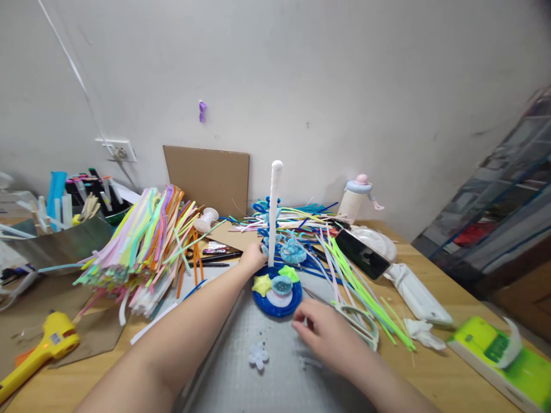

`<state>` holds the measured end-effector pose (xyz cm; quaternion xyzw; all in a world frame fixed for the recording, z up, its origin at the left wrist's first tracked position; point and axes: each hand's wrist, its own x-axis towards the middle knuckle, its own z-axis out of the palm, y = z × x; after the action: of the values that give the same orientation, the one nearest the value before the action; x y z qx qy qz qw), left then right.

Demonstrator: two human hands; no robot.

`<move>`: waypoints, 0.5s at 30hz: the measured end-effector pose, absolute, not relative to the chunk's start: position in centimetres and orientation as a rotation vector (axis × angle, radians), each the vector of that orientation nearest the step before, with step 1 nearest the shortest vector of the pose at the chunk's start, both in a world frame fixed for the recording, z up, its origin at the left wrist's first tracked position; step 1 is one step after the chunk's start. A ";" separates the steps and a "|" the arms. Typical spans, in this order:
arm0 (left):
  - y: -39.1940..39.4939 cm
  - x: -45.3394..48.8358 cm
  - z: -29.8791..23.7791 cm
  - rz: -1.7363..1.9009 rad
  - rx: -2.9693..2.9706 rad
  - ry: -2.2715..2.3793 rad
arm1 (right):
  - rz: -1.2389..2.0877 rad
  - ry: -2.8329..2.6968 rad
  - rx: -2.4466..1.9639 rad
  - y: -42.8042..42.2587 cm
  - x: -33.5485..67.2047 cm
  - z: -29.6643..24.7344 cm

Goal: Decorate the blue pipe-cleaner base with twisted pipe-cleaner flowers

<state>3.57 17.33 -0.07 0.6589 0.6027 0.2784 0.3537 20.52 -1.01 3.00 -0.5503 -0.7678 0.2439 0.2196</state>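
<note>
A round blue fuzzy base (263, 305) stands on the grey mat (228, 367). It bears a yellow star (262, 285), a green star (288, 273), a light-blue shell-like cup (282, 285) and a tall white fuzzy post (274, 212). Blue curled pipe-cleaner pieces (294, 250) rise behind. My left hand (253, 258) is closed at the base's back left, beside the post; its fingertips are partly hidden there. Near the base's front right edge is my right hand (316, 327), fingers loosely bent, thumb apart, nothing visible between them. A pale fuzzy flower (259, 356) lies in front.
Scissors (359, 321) lie just behind my right hand. Pipe-cleaner bundles (142, 246) spread at left, loose green strips (365, 298) at right. A yellow glue gun (54, 338), phone (362, 253), bottle (355, 198), white power bank-like block (419, 292) and green tissue pack (501, 355) surround the mat.
</note>
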 end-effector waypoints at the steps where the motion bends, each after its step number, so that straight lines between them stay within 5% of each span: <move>1: 17.1 3.3 0.2 0.749 1.679 1.548 | 0.659 -2.103 -1.547 -0.8 21.5 4.0; 5: 15.6 1.4 1.6 0.863 1.539 1.513 | 0.394 -1.970 -1.689 2.1 26.9 6.6; 10: 12.0 -2.0 3.8 0.988 1.374 1.454 | -0.566 -1.680 -2.227 8.1 33.5 3.6; 15: 7.9 -5.0 4.6 1.015 1.195 1.368 | -0.503 -1.764 -2.447 11.2 36.6 -0.6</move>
<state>-5.05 7.90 4.63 0.4954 0.5671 0.4209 0.5058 36.55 11.25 -0.57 -0.7994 -0.5764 -0.1642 0.0415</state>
